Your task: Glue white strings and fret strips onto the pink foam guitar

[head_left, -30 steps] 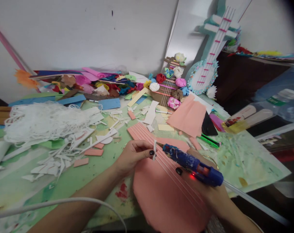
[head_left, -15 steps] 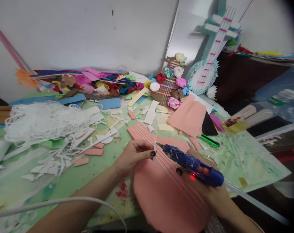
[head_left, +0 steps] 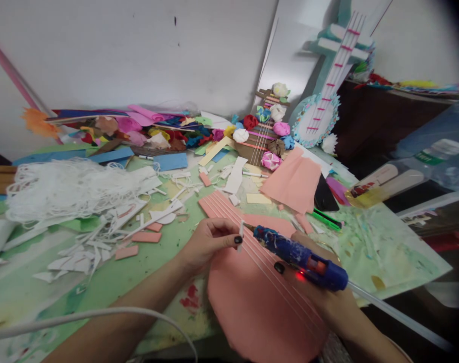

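Observation:
My left hand [head_left: 214,239] pinches a small white strip [head_left: 241,237] upright between thumb and fingers, above a pink paper instrument [head_left: 263,297] with several white strings along its neck and body. In my right hand [head_left: 320,297] is a blue glue gun [head_left: 301,257], its body smeared with dried glue and a red light glowing on it. The gun's nozzle points left and is close to the strip; whether they touch I cannot tell. A clear glue stick [head_left: 399,315] sticks out of the gun's back end.
White string [head_left: 74,189] lies heaped at left, beside white scraps [head_left: 78,257] and pink rectangles [head_left: 146,237]. Pink paper [head_left: 292,181], a black phone [head_left: 325,194] and a green cutter [head_left: 327,219] lie at right. A bottle [head_left: 407,171] stands beyond them. A white cable [head_left: 101,313] crosses my left forearm.
Hardly anything differs. The view has shifted very slightly; both hands keep their grip, with the nozzle still by the white strip.

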{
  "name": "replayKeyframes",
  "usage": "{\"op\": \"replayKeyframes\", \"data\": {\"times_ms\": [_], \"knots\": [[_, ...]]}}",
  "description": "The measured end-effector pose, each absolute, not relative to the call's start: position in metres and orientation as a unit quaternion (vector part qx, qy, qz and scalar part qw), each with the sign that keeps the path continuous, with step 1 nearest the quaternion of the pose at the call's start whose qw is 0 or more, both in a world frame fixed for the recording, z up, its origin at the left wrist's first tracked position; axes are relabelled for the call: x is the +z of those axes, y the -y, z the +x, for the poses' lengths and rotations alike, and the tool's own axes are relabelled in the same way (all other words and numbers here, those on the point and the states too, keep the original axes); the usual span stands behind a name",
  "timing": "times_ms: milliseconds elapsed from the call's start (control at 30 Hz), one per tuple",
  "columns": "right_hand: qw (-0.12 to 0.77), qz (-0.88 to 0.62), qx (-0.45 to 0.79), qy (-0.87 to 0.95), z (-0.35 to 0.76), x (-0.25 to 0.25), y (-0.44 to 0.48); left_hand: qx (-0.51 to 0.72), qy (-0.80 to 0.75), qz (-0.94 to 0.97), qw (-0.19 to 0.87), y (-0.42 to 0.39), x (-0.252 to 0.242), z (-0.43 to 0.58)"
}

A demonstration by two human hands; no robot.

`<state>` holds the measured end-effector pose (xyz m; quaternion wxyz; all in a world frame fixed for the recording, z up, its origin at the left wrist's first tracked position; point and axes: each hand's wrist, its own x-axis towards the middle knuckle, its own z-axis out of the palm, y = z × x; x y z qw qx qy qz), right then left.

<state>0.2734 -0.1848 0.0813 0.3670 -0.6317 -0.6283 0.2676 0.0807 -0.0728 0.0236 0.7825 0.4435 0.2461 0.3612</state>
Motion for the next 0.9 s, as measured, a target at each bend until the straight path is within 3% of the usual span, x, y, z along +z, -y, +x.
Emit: {"op": "replayKeyframes", "data": {"times_ms": [900], "knots": [[0.339,-0.640,0.255,0.641,0.2721,0.0787,0.1885,0.357,-0.252,0.432,0.789,0.0728,0.0227,0.0798]]}}
